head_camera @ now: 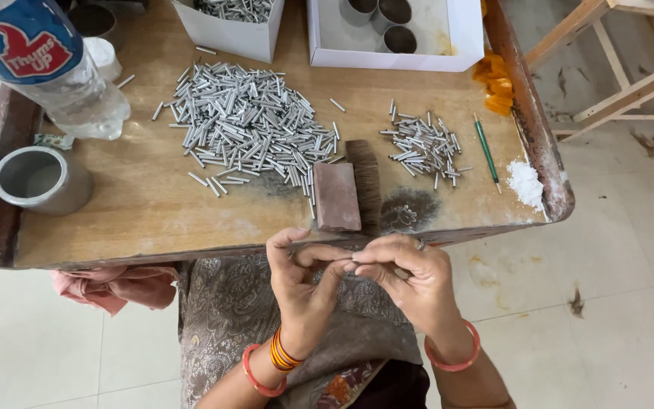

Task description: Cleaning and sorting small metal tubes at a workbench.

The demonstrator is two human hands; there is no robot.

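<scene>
Both hands (357, 276) pinch a thin, short silvery metal tube (351, 262)

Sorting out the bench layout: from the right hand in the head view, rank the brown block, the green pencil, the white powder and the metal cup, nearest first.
From the right hand:
1. Brown block, just beyond it at the table edge.
2. Green pencil, farther back on the right.
3. White powder, right corner; close to the pencil's rank.
4. Metal cup, far left.

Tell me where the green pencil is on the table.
In the head view, the green pencil lies toward the table's right edge, between the smaller pile of metal tubes and the white powder.
</scene>
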